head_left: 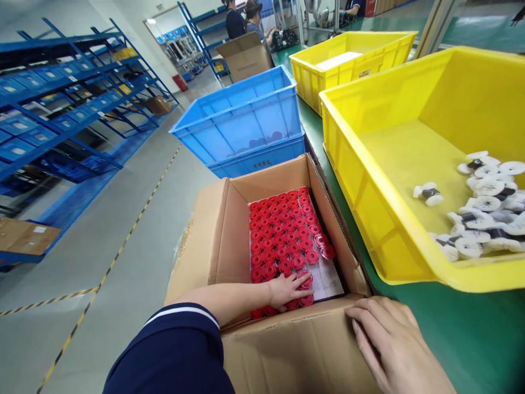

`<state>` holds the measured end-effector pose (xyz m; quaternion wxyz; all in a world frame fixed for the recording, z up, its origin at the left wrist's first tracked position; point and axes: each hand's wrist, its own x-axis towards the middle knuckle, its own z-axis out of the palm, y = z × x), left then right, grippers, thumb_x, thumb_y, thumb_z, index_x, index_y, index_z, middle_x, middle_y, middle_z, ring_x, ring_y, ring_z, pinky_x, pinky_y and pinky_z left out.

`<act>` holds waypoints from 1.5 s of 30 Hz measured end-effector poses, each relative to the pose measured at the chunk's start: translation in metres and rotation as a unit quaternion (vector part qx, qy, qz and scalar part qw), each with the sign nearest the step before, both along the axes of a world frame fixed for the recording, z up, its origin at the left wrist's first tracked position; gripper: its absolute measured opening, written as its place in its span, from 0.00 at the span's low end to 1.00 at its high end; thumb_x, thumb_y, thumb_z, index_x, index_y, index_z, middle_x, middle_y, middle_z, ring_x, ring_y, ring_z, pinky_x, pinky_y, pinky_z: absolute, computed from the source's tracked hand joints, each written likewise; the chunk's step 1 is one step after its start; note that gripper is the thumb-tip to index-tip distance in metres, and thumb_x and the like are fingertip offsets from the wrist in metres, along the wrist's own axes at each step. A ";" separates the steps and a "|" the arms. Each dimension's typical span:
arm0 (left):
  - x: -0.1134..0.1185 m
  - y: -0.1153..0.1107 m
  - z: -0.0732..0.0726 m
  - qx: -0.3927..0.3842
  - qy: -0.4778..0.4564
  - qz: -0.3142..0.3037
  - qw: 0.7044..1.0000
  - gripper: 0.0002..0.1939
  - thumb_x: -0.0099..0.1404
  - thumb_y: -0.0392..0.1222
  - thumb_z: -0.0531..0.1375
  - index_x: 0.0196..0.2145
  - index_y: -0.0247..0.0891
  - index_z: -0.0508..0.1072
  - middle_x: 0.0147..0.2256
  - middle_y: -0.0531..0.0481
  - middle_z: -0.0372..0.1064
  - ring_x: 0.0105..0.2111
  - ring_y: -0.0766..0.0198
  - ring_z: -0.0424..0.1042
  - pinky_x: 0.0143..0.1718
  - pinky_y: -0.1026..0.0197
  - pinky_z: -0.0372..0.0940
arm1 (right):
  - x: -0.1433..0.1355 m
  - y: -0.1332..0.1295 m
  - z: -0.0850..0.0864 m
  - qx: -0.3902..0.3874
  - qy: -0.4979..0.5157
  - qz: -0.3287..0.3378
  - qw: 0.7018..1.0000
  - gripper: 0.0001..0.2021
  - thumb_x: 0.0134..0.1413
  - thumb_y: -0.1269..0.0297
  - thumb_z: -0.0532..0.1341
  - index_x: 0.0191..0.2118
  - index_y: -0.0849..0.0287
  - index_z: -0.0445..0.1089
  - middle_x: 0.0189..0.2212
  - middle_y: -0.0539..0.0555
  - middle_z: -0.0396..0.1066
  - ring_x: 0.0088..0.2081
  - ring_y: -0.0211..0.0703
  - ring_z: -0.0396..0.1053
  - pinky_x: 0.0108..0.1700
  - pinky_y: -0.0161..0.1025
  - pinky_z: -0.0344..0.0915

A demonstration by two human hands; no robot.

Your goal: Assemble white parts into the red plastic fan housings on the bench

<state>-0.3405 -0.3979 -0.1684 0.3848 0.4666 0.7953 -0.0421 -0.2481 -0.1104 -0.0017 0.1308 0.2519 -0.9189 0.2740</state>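
My left hand (285, 290) reaches into an open cardboard box (219, 230). Its fingers are stretched out and apart over red spools (283, 221), touching those near the front. The spools stand in close rows on a pale sheet (328, 279), which shows bare at the right front. Two spools at the right side sit tilted, out of line. At the box's near right corner, my right hand (389, 334) has its bent fingers closed on the edge of the front flap (295, 345). The left thumb is partly hidden.
Right of the box, a large yellow bin (353, 180) holds white spools with black middles (488, 208). Behind stand stacked blue bins (241, 120) and another yellow bin (311, 82). The green table (459, 317) lies under the bins. Shelving (61, 104) and people (254, 19) are farther off.
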 end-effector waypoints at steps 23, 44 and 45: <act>0.000 0.006 -0.008 -0.003 0.039 -0.020 0.999 0.56 0.50 0.44 0.71 0.68 0.61 0.43 0.70 0.36 0.37 0.64 0.23 0.45 0.44 0.24 0.63 | 0.002 -0.001 0.000 -0.040 -0.045 -0.013 0.998 0.08 0.64 0.71 0.52 0.40 0.57 0.68 0.36 0.52 0.71 0.38 0.44 0.66 0.46 0.42 0.54; -0.020 -0.003 -0.029 0.125 0.036 -0.158 0.979 0.51 0.49 0.46 0.66 0.68 0.53 0.51 0.70 0.51 0.46 0.52 0.38 0.58 0.34 0.51 0.67 | 0.001 -0.002 0.001 -0.040 -0.046 -0.016 0.998 0.08 0.64 0.71 0.52 0.38 0.57 0.68 0.34 0.51 0.71 0.37 0.43 0.66 0.45 0.42 0.54; -0.019 -0.001 -0.029 0.123 0.039 -0.157 0.979 0.50 0.49 0.46 0.66 0.68 0.53 0.51 0.70 0.52 0.45 0.51 0.39 0.59 0.34 0.51 0.66 | 0.001 -0.002 0.001 -0.039 -0.045 -0.015 0.998 0.08 0.64 0.71 0.52 0.38 0.57 0.68 0.34 0.51 0.71 0.37 0.43 0.66 0.45 0.42 0.54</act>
